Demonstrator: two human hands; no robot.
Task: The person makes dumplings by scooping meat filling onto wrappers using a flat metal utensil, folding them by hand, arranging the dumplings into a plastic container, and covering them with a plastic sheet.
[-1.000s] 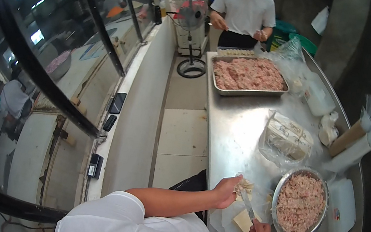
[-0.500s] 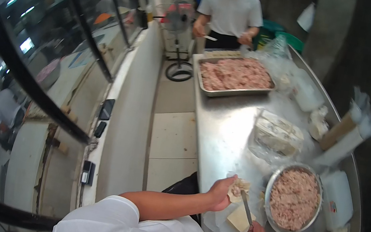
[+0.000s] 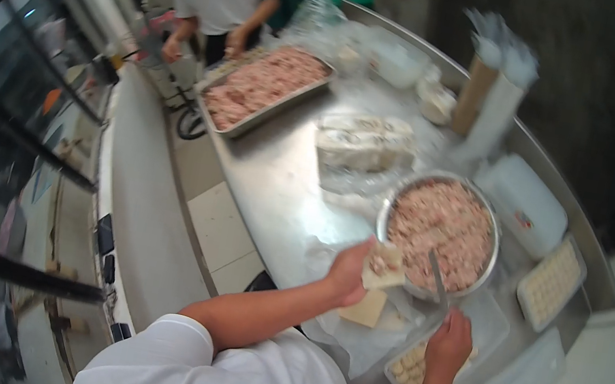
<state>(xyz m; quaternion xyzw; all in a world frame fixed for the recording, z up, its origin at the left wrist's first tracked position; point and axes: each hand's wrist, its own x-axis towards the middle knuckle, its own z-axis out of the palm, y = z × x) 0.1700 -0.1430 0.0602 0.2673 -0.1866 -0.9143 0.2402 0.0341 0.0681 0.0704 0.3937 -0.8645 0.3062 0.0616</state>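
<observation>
Near the left side of the bowl, our left hand has its grip clamped on a wrapper bearing a dab of meat. Nearer us than the bowl, our right hand has its grip clamped on a spatula, its tip over the meat in the bowl; we cannot tell if it touches. Another wrapper lies at the near left of the bowl, and dumplings sit on its near side, partly hidden by our right hand. Beyond the bowl, leftward, we see a wrapped pack.
</observation>
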